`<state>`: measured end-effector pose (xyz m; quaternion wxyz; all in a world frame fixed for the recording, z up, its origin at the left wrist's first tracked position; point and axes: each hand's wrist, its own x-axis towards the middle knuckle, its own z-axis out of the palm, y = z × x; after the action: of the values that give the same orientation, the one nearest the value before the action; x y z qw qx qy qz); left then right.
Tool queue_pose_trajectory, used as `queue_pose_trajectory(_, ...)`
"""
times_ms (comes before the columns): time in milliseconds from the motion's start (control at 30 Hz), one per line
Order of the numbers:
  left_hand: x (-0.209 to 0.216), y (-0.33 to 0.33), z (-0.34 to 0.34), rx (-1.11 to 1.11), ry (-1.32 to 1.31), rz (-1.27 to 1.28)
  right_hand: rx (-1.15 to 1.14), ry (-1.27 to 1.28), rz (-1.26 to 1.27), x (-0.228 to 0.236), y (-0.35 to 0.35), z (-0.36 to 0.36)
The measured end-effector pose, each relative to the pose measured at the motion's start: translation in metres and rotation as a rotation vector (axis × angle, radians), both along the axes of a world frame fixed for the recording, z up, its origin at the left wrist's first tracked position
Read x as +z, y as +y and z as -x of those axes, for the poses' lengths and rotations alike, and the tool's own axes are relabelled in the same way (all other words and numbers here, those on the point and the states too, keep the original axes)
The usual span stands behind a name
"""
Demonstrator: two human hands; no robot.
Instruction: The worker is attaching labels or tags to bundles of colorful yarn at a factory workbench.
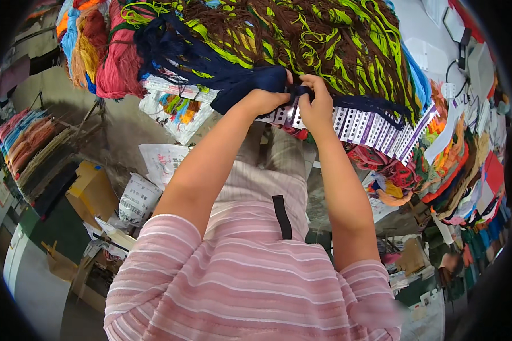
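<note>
A bundle of navy thread (pixel 246 85) stretches along the near side of a large heap of brown and lime-green thread (pixel 318 42). My left hand (pixel 269 100) is closed around the thick gathered part of the navy bundle. Close beside it, my right hand (pixel 317 105) is bent around the same thread, with its thumb and fingertips brought together on it. To the right of my hands the navy strands run on thinner over a row of white punched cards (pixel 370 126). The fingertips of my left hand are partly hidden by the thread.
Pink thread hanks (pixel 119 68) hang at the upper left, and a strip of light-blue thread (pixel 416 79) edges the heap at right. Several coloured hanks (pixel 458 170) hang at the far right. White sacks (pixel 139 199) and a cardboard box (pixel 91 190) stand on the floor at left.
</note>
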<state>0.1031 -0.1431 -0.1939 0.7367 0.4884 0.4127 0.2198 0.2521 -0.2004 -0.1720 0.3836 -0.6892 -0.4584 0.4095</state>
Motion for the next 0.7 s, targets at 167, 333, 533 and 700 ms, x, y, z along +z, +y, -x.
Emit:
queue_pose_trajectory(167,0.000,0.001,0.003,0.042,-0.055,0.111,0.192,-0.258,0.042,-0.017,-0.001,0.004)
queue_pose_trajectory(333,0.037,0.016,0.042,0.194,-0.045,0.248,0.045,-0.266,0.115,-0.032,-0.005,-0.008)
queue_pose_trajectory(533,0.018,0.015,0.174,0.699,-0.187,0.578,-0.171,0.025,0.241,-0.043,-0.009,-0.016)
queue_pose_trajectory(700,-0.009,0.005,0.206,0.863,-0.208,0.623,-0.339,0.695,0.309,-0.050,-0.007,-0.019)
